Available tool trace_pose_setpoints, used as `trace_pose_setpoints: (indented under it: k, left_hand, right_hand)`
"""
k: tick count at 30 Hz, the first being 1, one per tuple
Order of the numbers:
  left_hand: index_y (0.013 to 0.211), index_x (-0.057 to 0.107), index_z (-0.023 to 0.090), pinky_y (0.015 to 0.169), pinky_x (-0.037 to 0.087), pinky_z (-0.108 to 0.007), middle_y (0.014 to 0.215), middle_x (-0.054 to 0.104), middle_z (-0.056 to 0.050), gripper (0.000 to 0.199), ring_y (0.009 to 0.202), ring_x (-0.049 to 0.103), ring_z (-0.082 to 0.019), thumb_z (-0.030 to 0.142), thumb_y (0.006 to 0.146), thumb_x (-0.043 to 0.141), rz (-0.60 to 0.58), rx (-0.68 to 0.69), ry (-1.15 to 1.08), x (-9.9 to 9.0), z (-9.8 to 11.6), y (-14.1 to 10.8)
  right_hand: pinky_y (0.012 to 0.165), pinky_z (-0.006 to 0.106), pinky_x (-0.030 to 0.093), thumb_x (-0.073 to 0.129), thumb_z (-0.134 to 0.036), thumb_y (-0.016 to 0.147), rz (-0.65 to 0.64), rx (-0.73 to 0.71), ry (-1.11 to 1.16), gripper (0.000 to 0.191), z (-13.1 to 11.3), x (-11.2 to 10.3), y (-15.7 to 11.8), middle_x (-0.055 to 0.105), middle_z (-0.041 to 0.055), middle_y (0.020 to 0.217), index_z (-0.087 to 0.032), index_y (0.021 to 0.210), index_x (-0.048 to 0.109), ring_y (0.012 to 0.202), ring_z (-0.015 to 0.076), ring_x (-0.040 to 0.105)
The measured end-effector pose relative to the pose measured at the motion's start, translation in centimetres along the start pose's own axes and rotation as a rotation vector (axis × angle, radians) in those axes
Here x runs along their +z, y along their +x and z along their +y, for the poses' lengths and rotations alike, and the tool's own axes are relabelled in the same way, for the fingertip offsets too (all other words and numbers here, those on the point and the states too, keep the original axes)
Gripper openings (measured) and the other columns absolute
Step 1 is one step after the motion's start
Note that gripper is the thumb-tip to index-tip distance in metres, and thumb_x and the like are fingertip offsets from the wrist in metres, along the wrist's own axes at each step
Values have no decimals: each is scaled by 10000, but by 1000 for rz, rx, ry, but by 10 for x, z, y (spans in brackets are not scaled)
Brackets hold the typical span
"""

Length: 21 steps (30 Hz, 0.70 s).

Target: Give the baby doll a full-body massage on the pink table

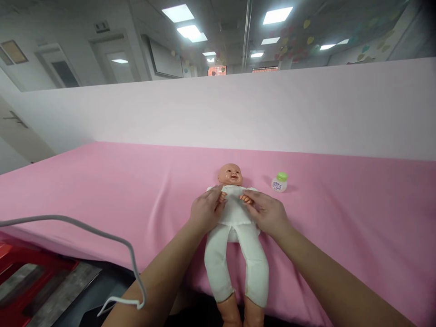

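A baby doll (pixel 235 209) with a white cloth body lies on its back on the pink sheet (pixel 112 181), head toward the wall and feet at the near edge. My left hand (pixel 207 209) is closed around the doll's hand on the left side of its chest. On the other side, my right hand (pixel 267 209) grips the doll's other hand between thumb and fingers. Both small plastic hands rest over the chest, their fingers showing between mine. To the right of the doll's head stands a small clear bottle (pixel 279 183) with a green cap.
A grey cable (pixel 85 229) loops over my left forearm. At the lower left is a red plastic stool (pixel 30 277). Behind the sheet rises a white wall (pixel 218 113) with glass above it. A door (pixel 17 127) is at the far left.
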<state>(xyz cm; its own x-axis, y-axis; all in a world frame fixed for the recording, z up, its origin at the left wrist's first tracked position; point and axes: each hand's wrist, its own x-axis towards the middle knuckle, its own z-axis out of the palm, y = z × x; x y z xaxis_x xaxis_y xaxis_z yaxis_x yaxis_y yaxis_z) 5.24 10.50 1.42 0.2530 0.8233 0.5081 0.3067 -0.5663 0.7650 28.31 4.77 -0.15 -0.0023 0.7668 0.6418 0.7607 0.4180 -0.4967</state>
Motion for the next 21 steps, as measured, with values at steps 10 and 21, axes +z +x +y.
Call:
trace_pose_setpoints:
  k: [10,21]
  left_hand:
    - [1257,743,289,1288,278,-484,1392,695,-77,474,1417,551,-319,156,805,789,-289,-5,-45,3,3,-4]
    - [1087,746,223,998,516,-330,1153,745,-76,166,1142,668,-227,233,922,730,434,-392,-457,-30,-51,24]
  right_hand:
    - [1062,462,578,566,-123,934,-176,-293,-228,439,2,11,-7,733,28,1345,-298,1305,724,1232,254,699]
    - [1004,429,582,763,-459,880,442,548,342,393,43,-25,2,748,81,1197,-252,1205,685,1126,267,702]
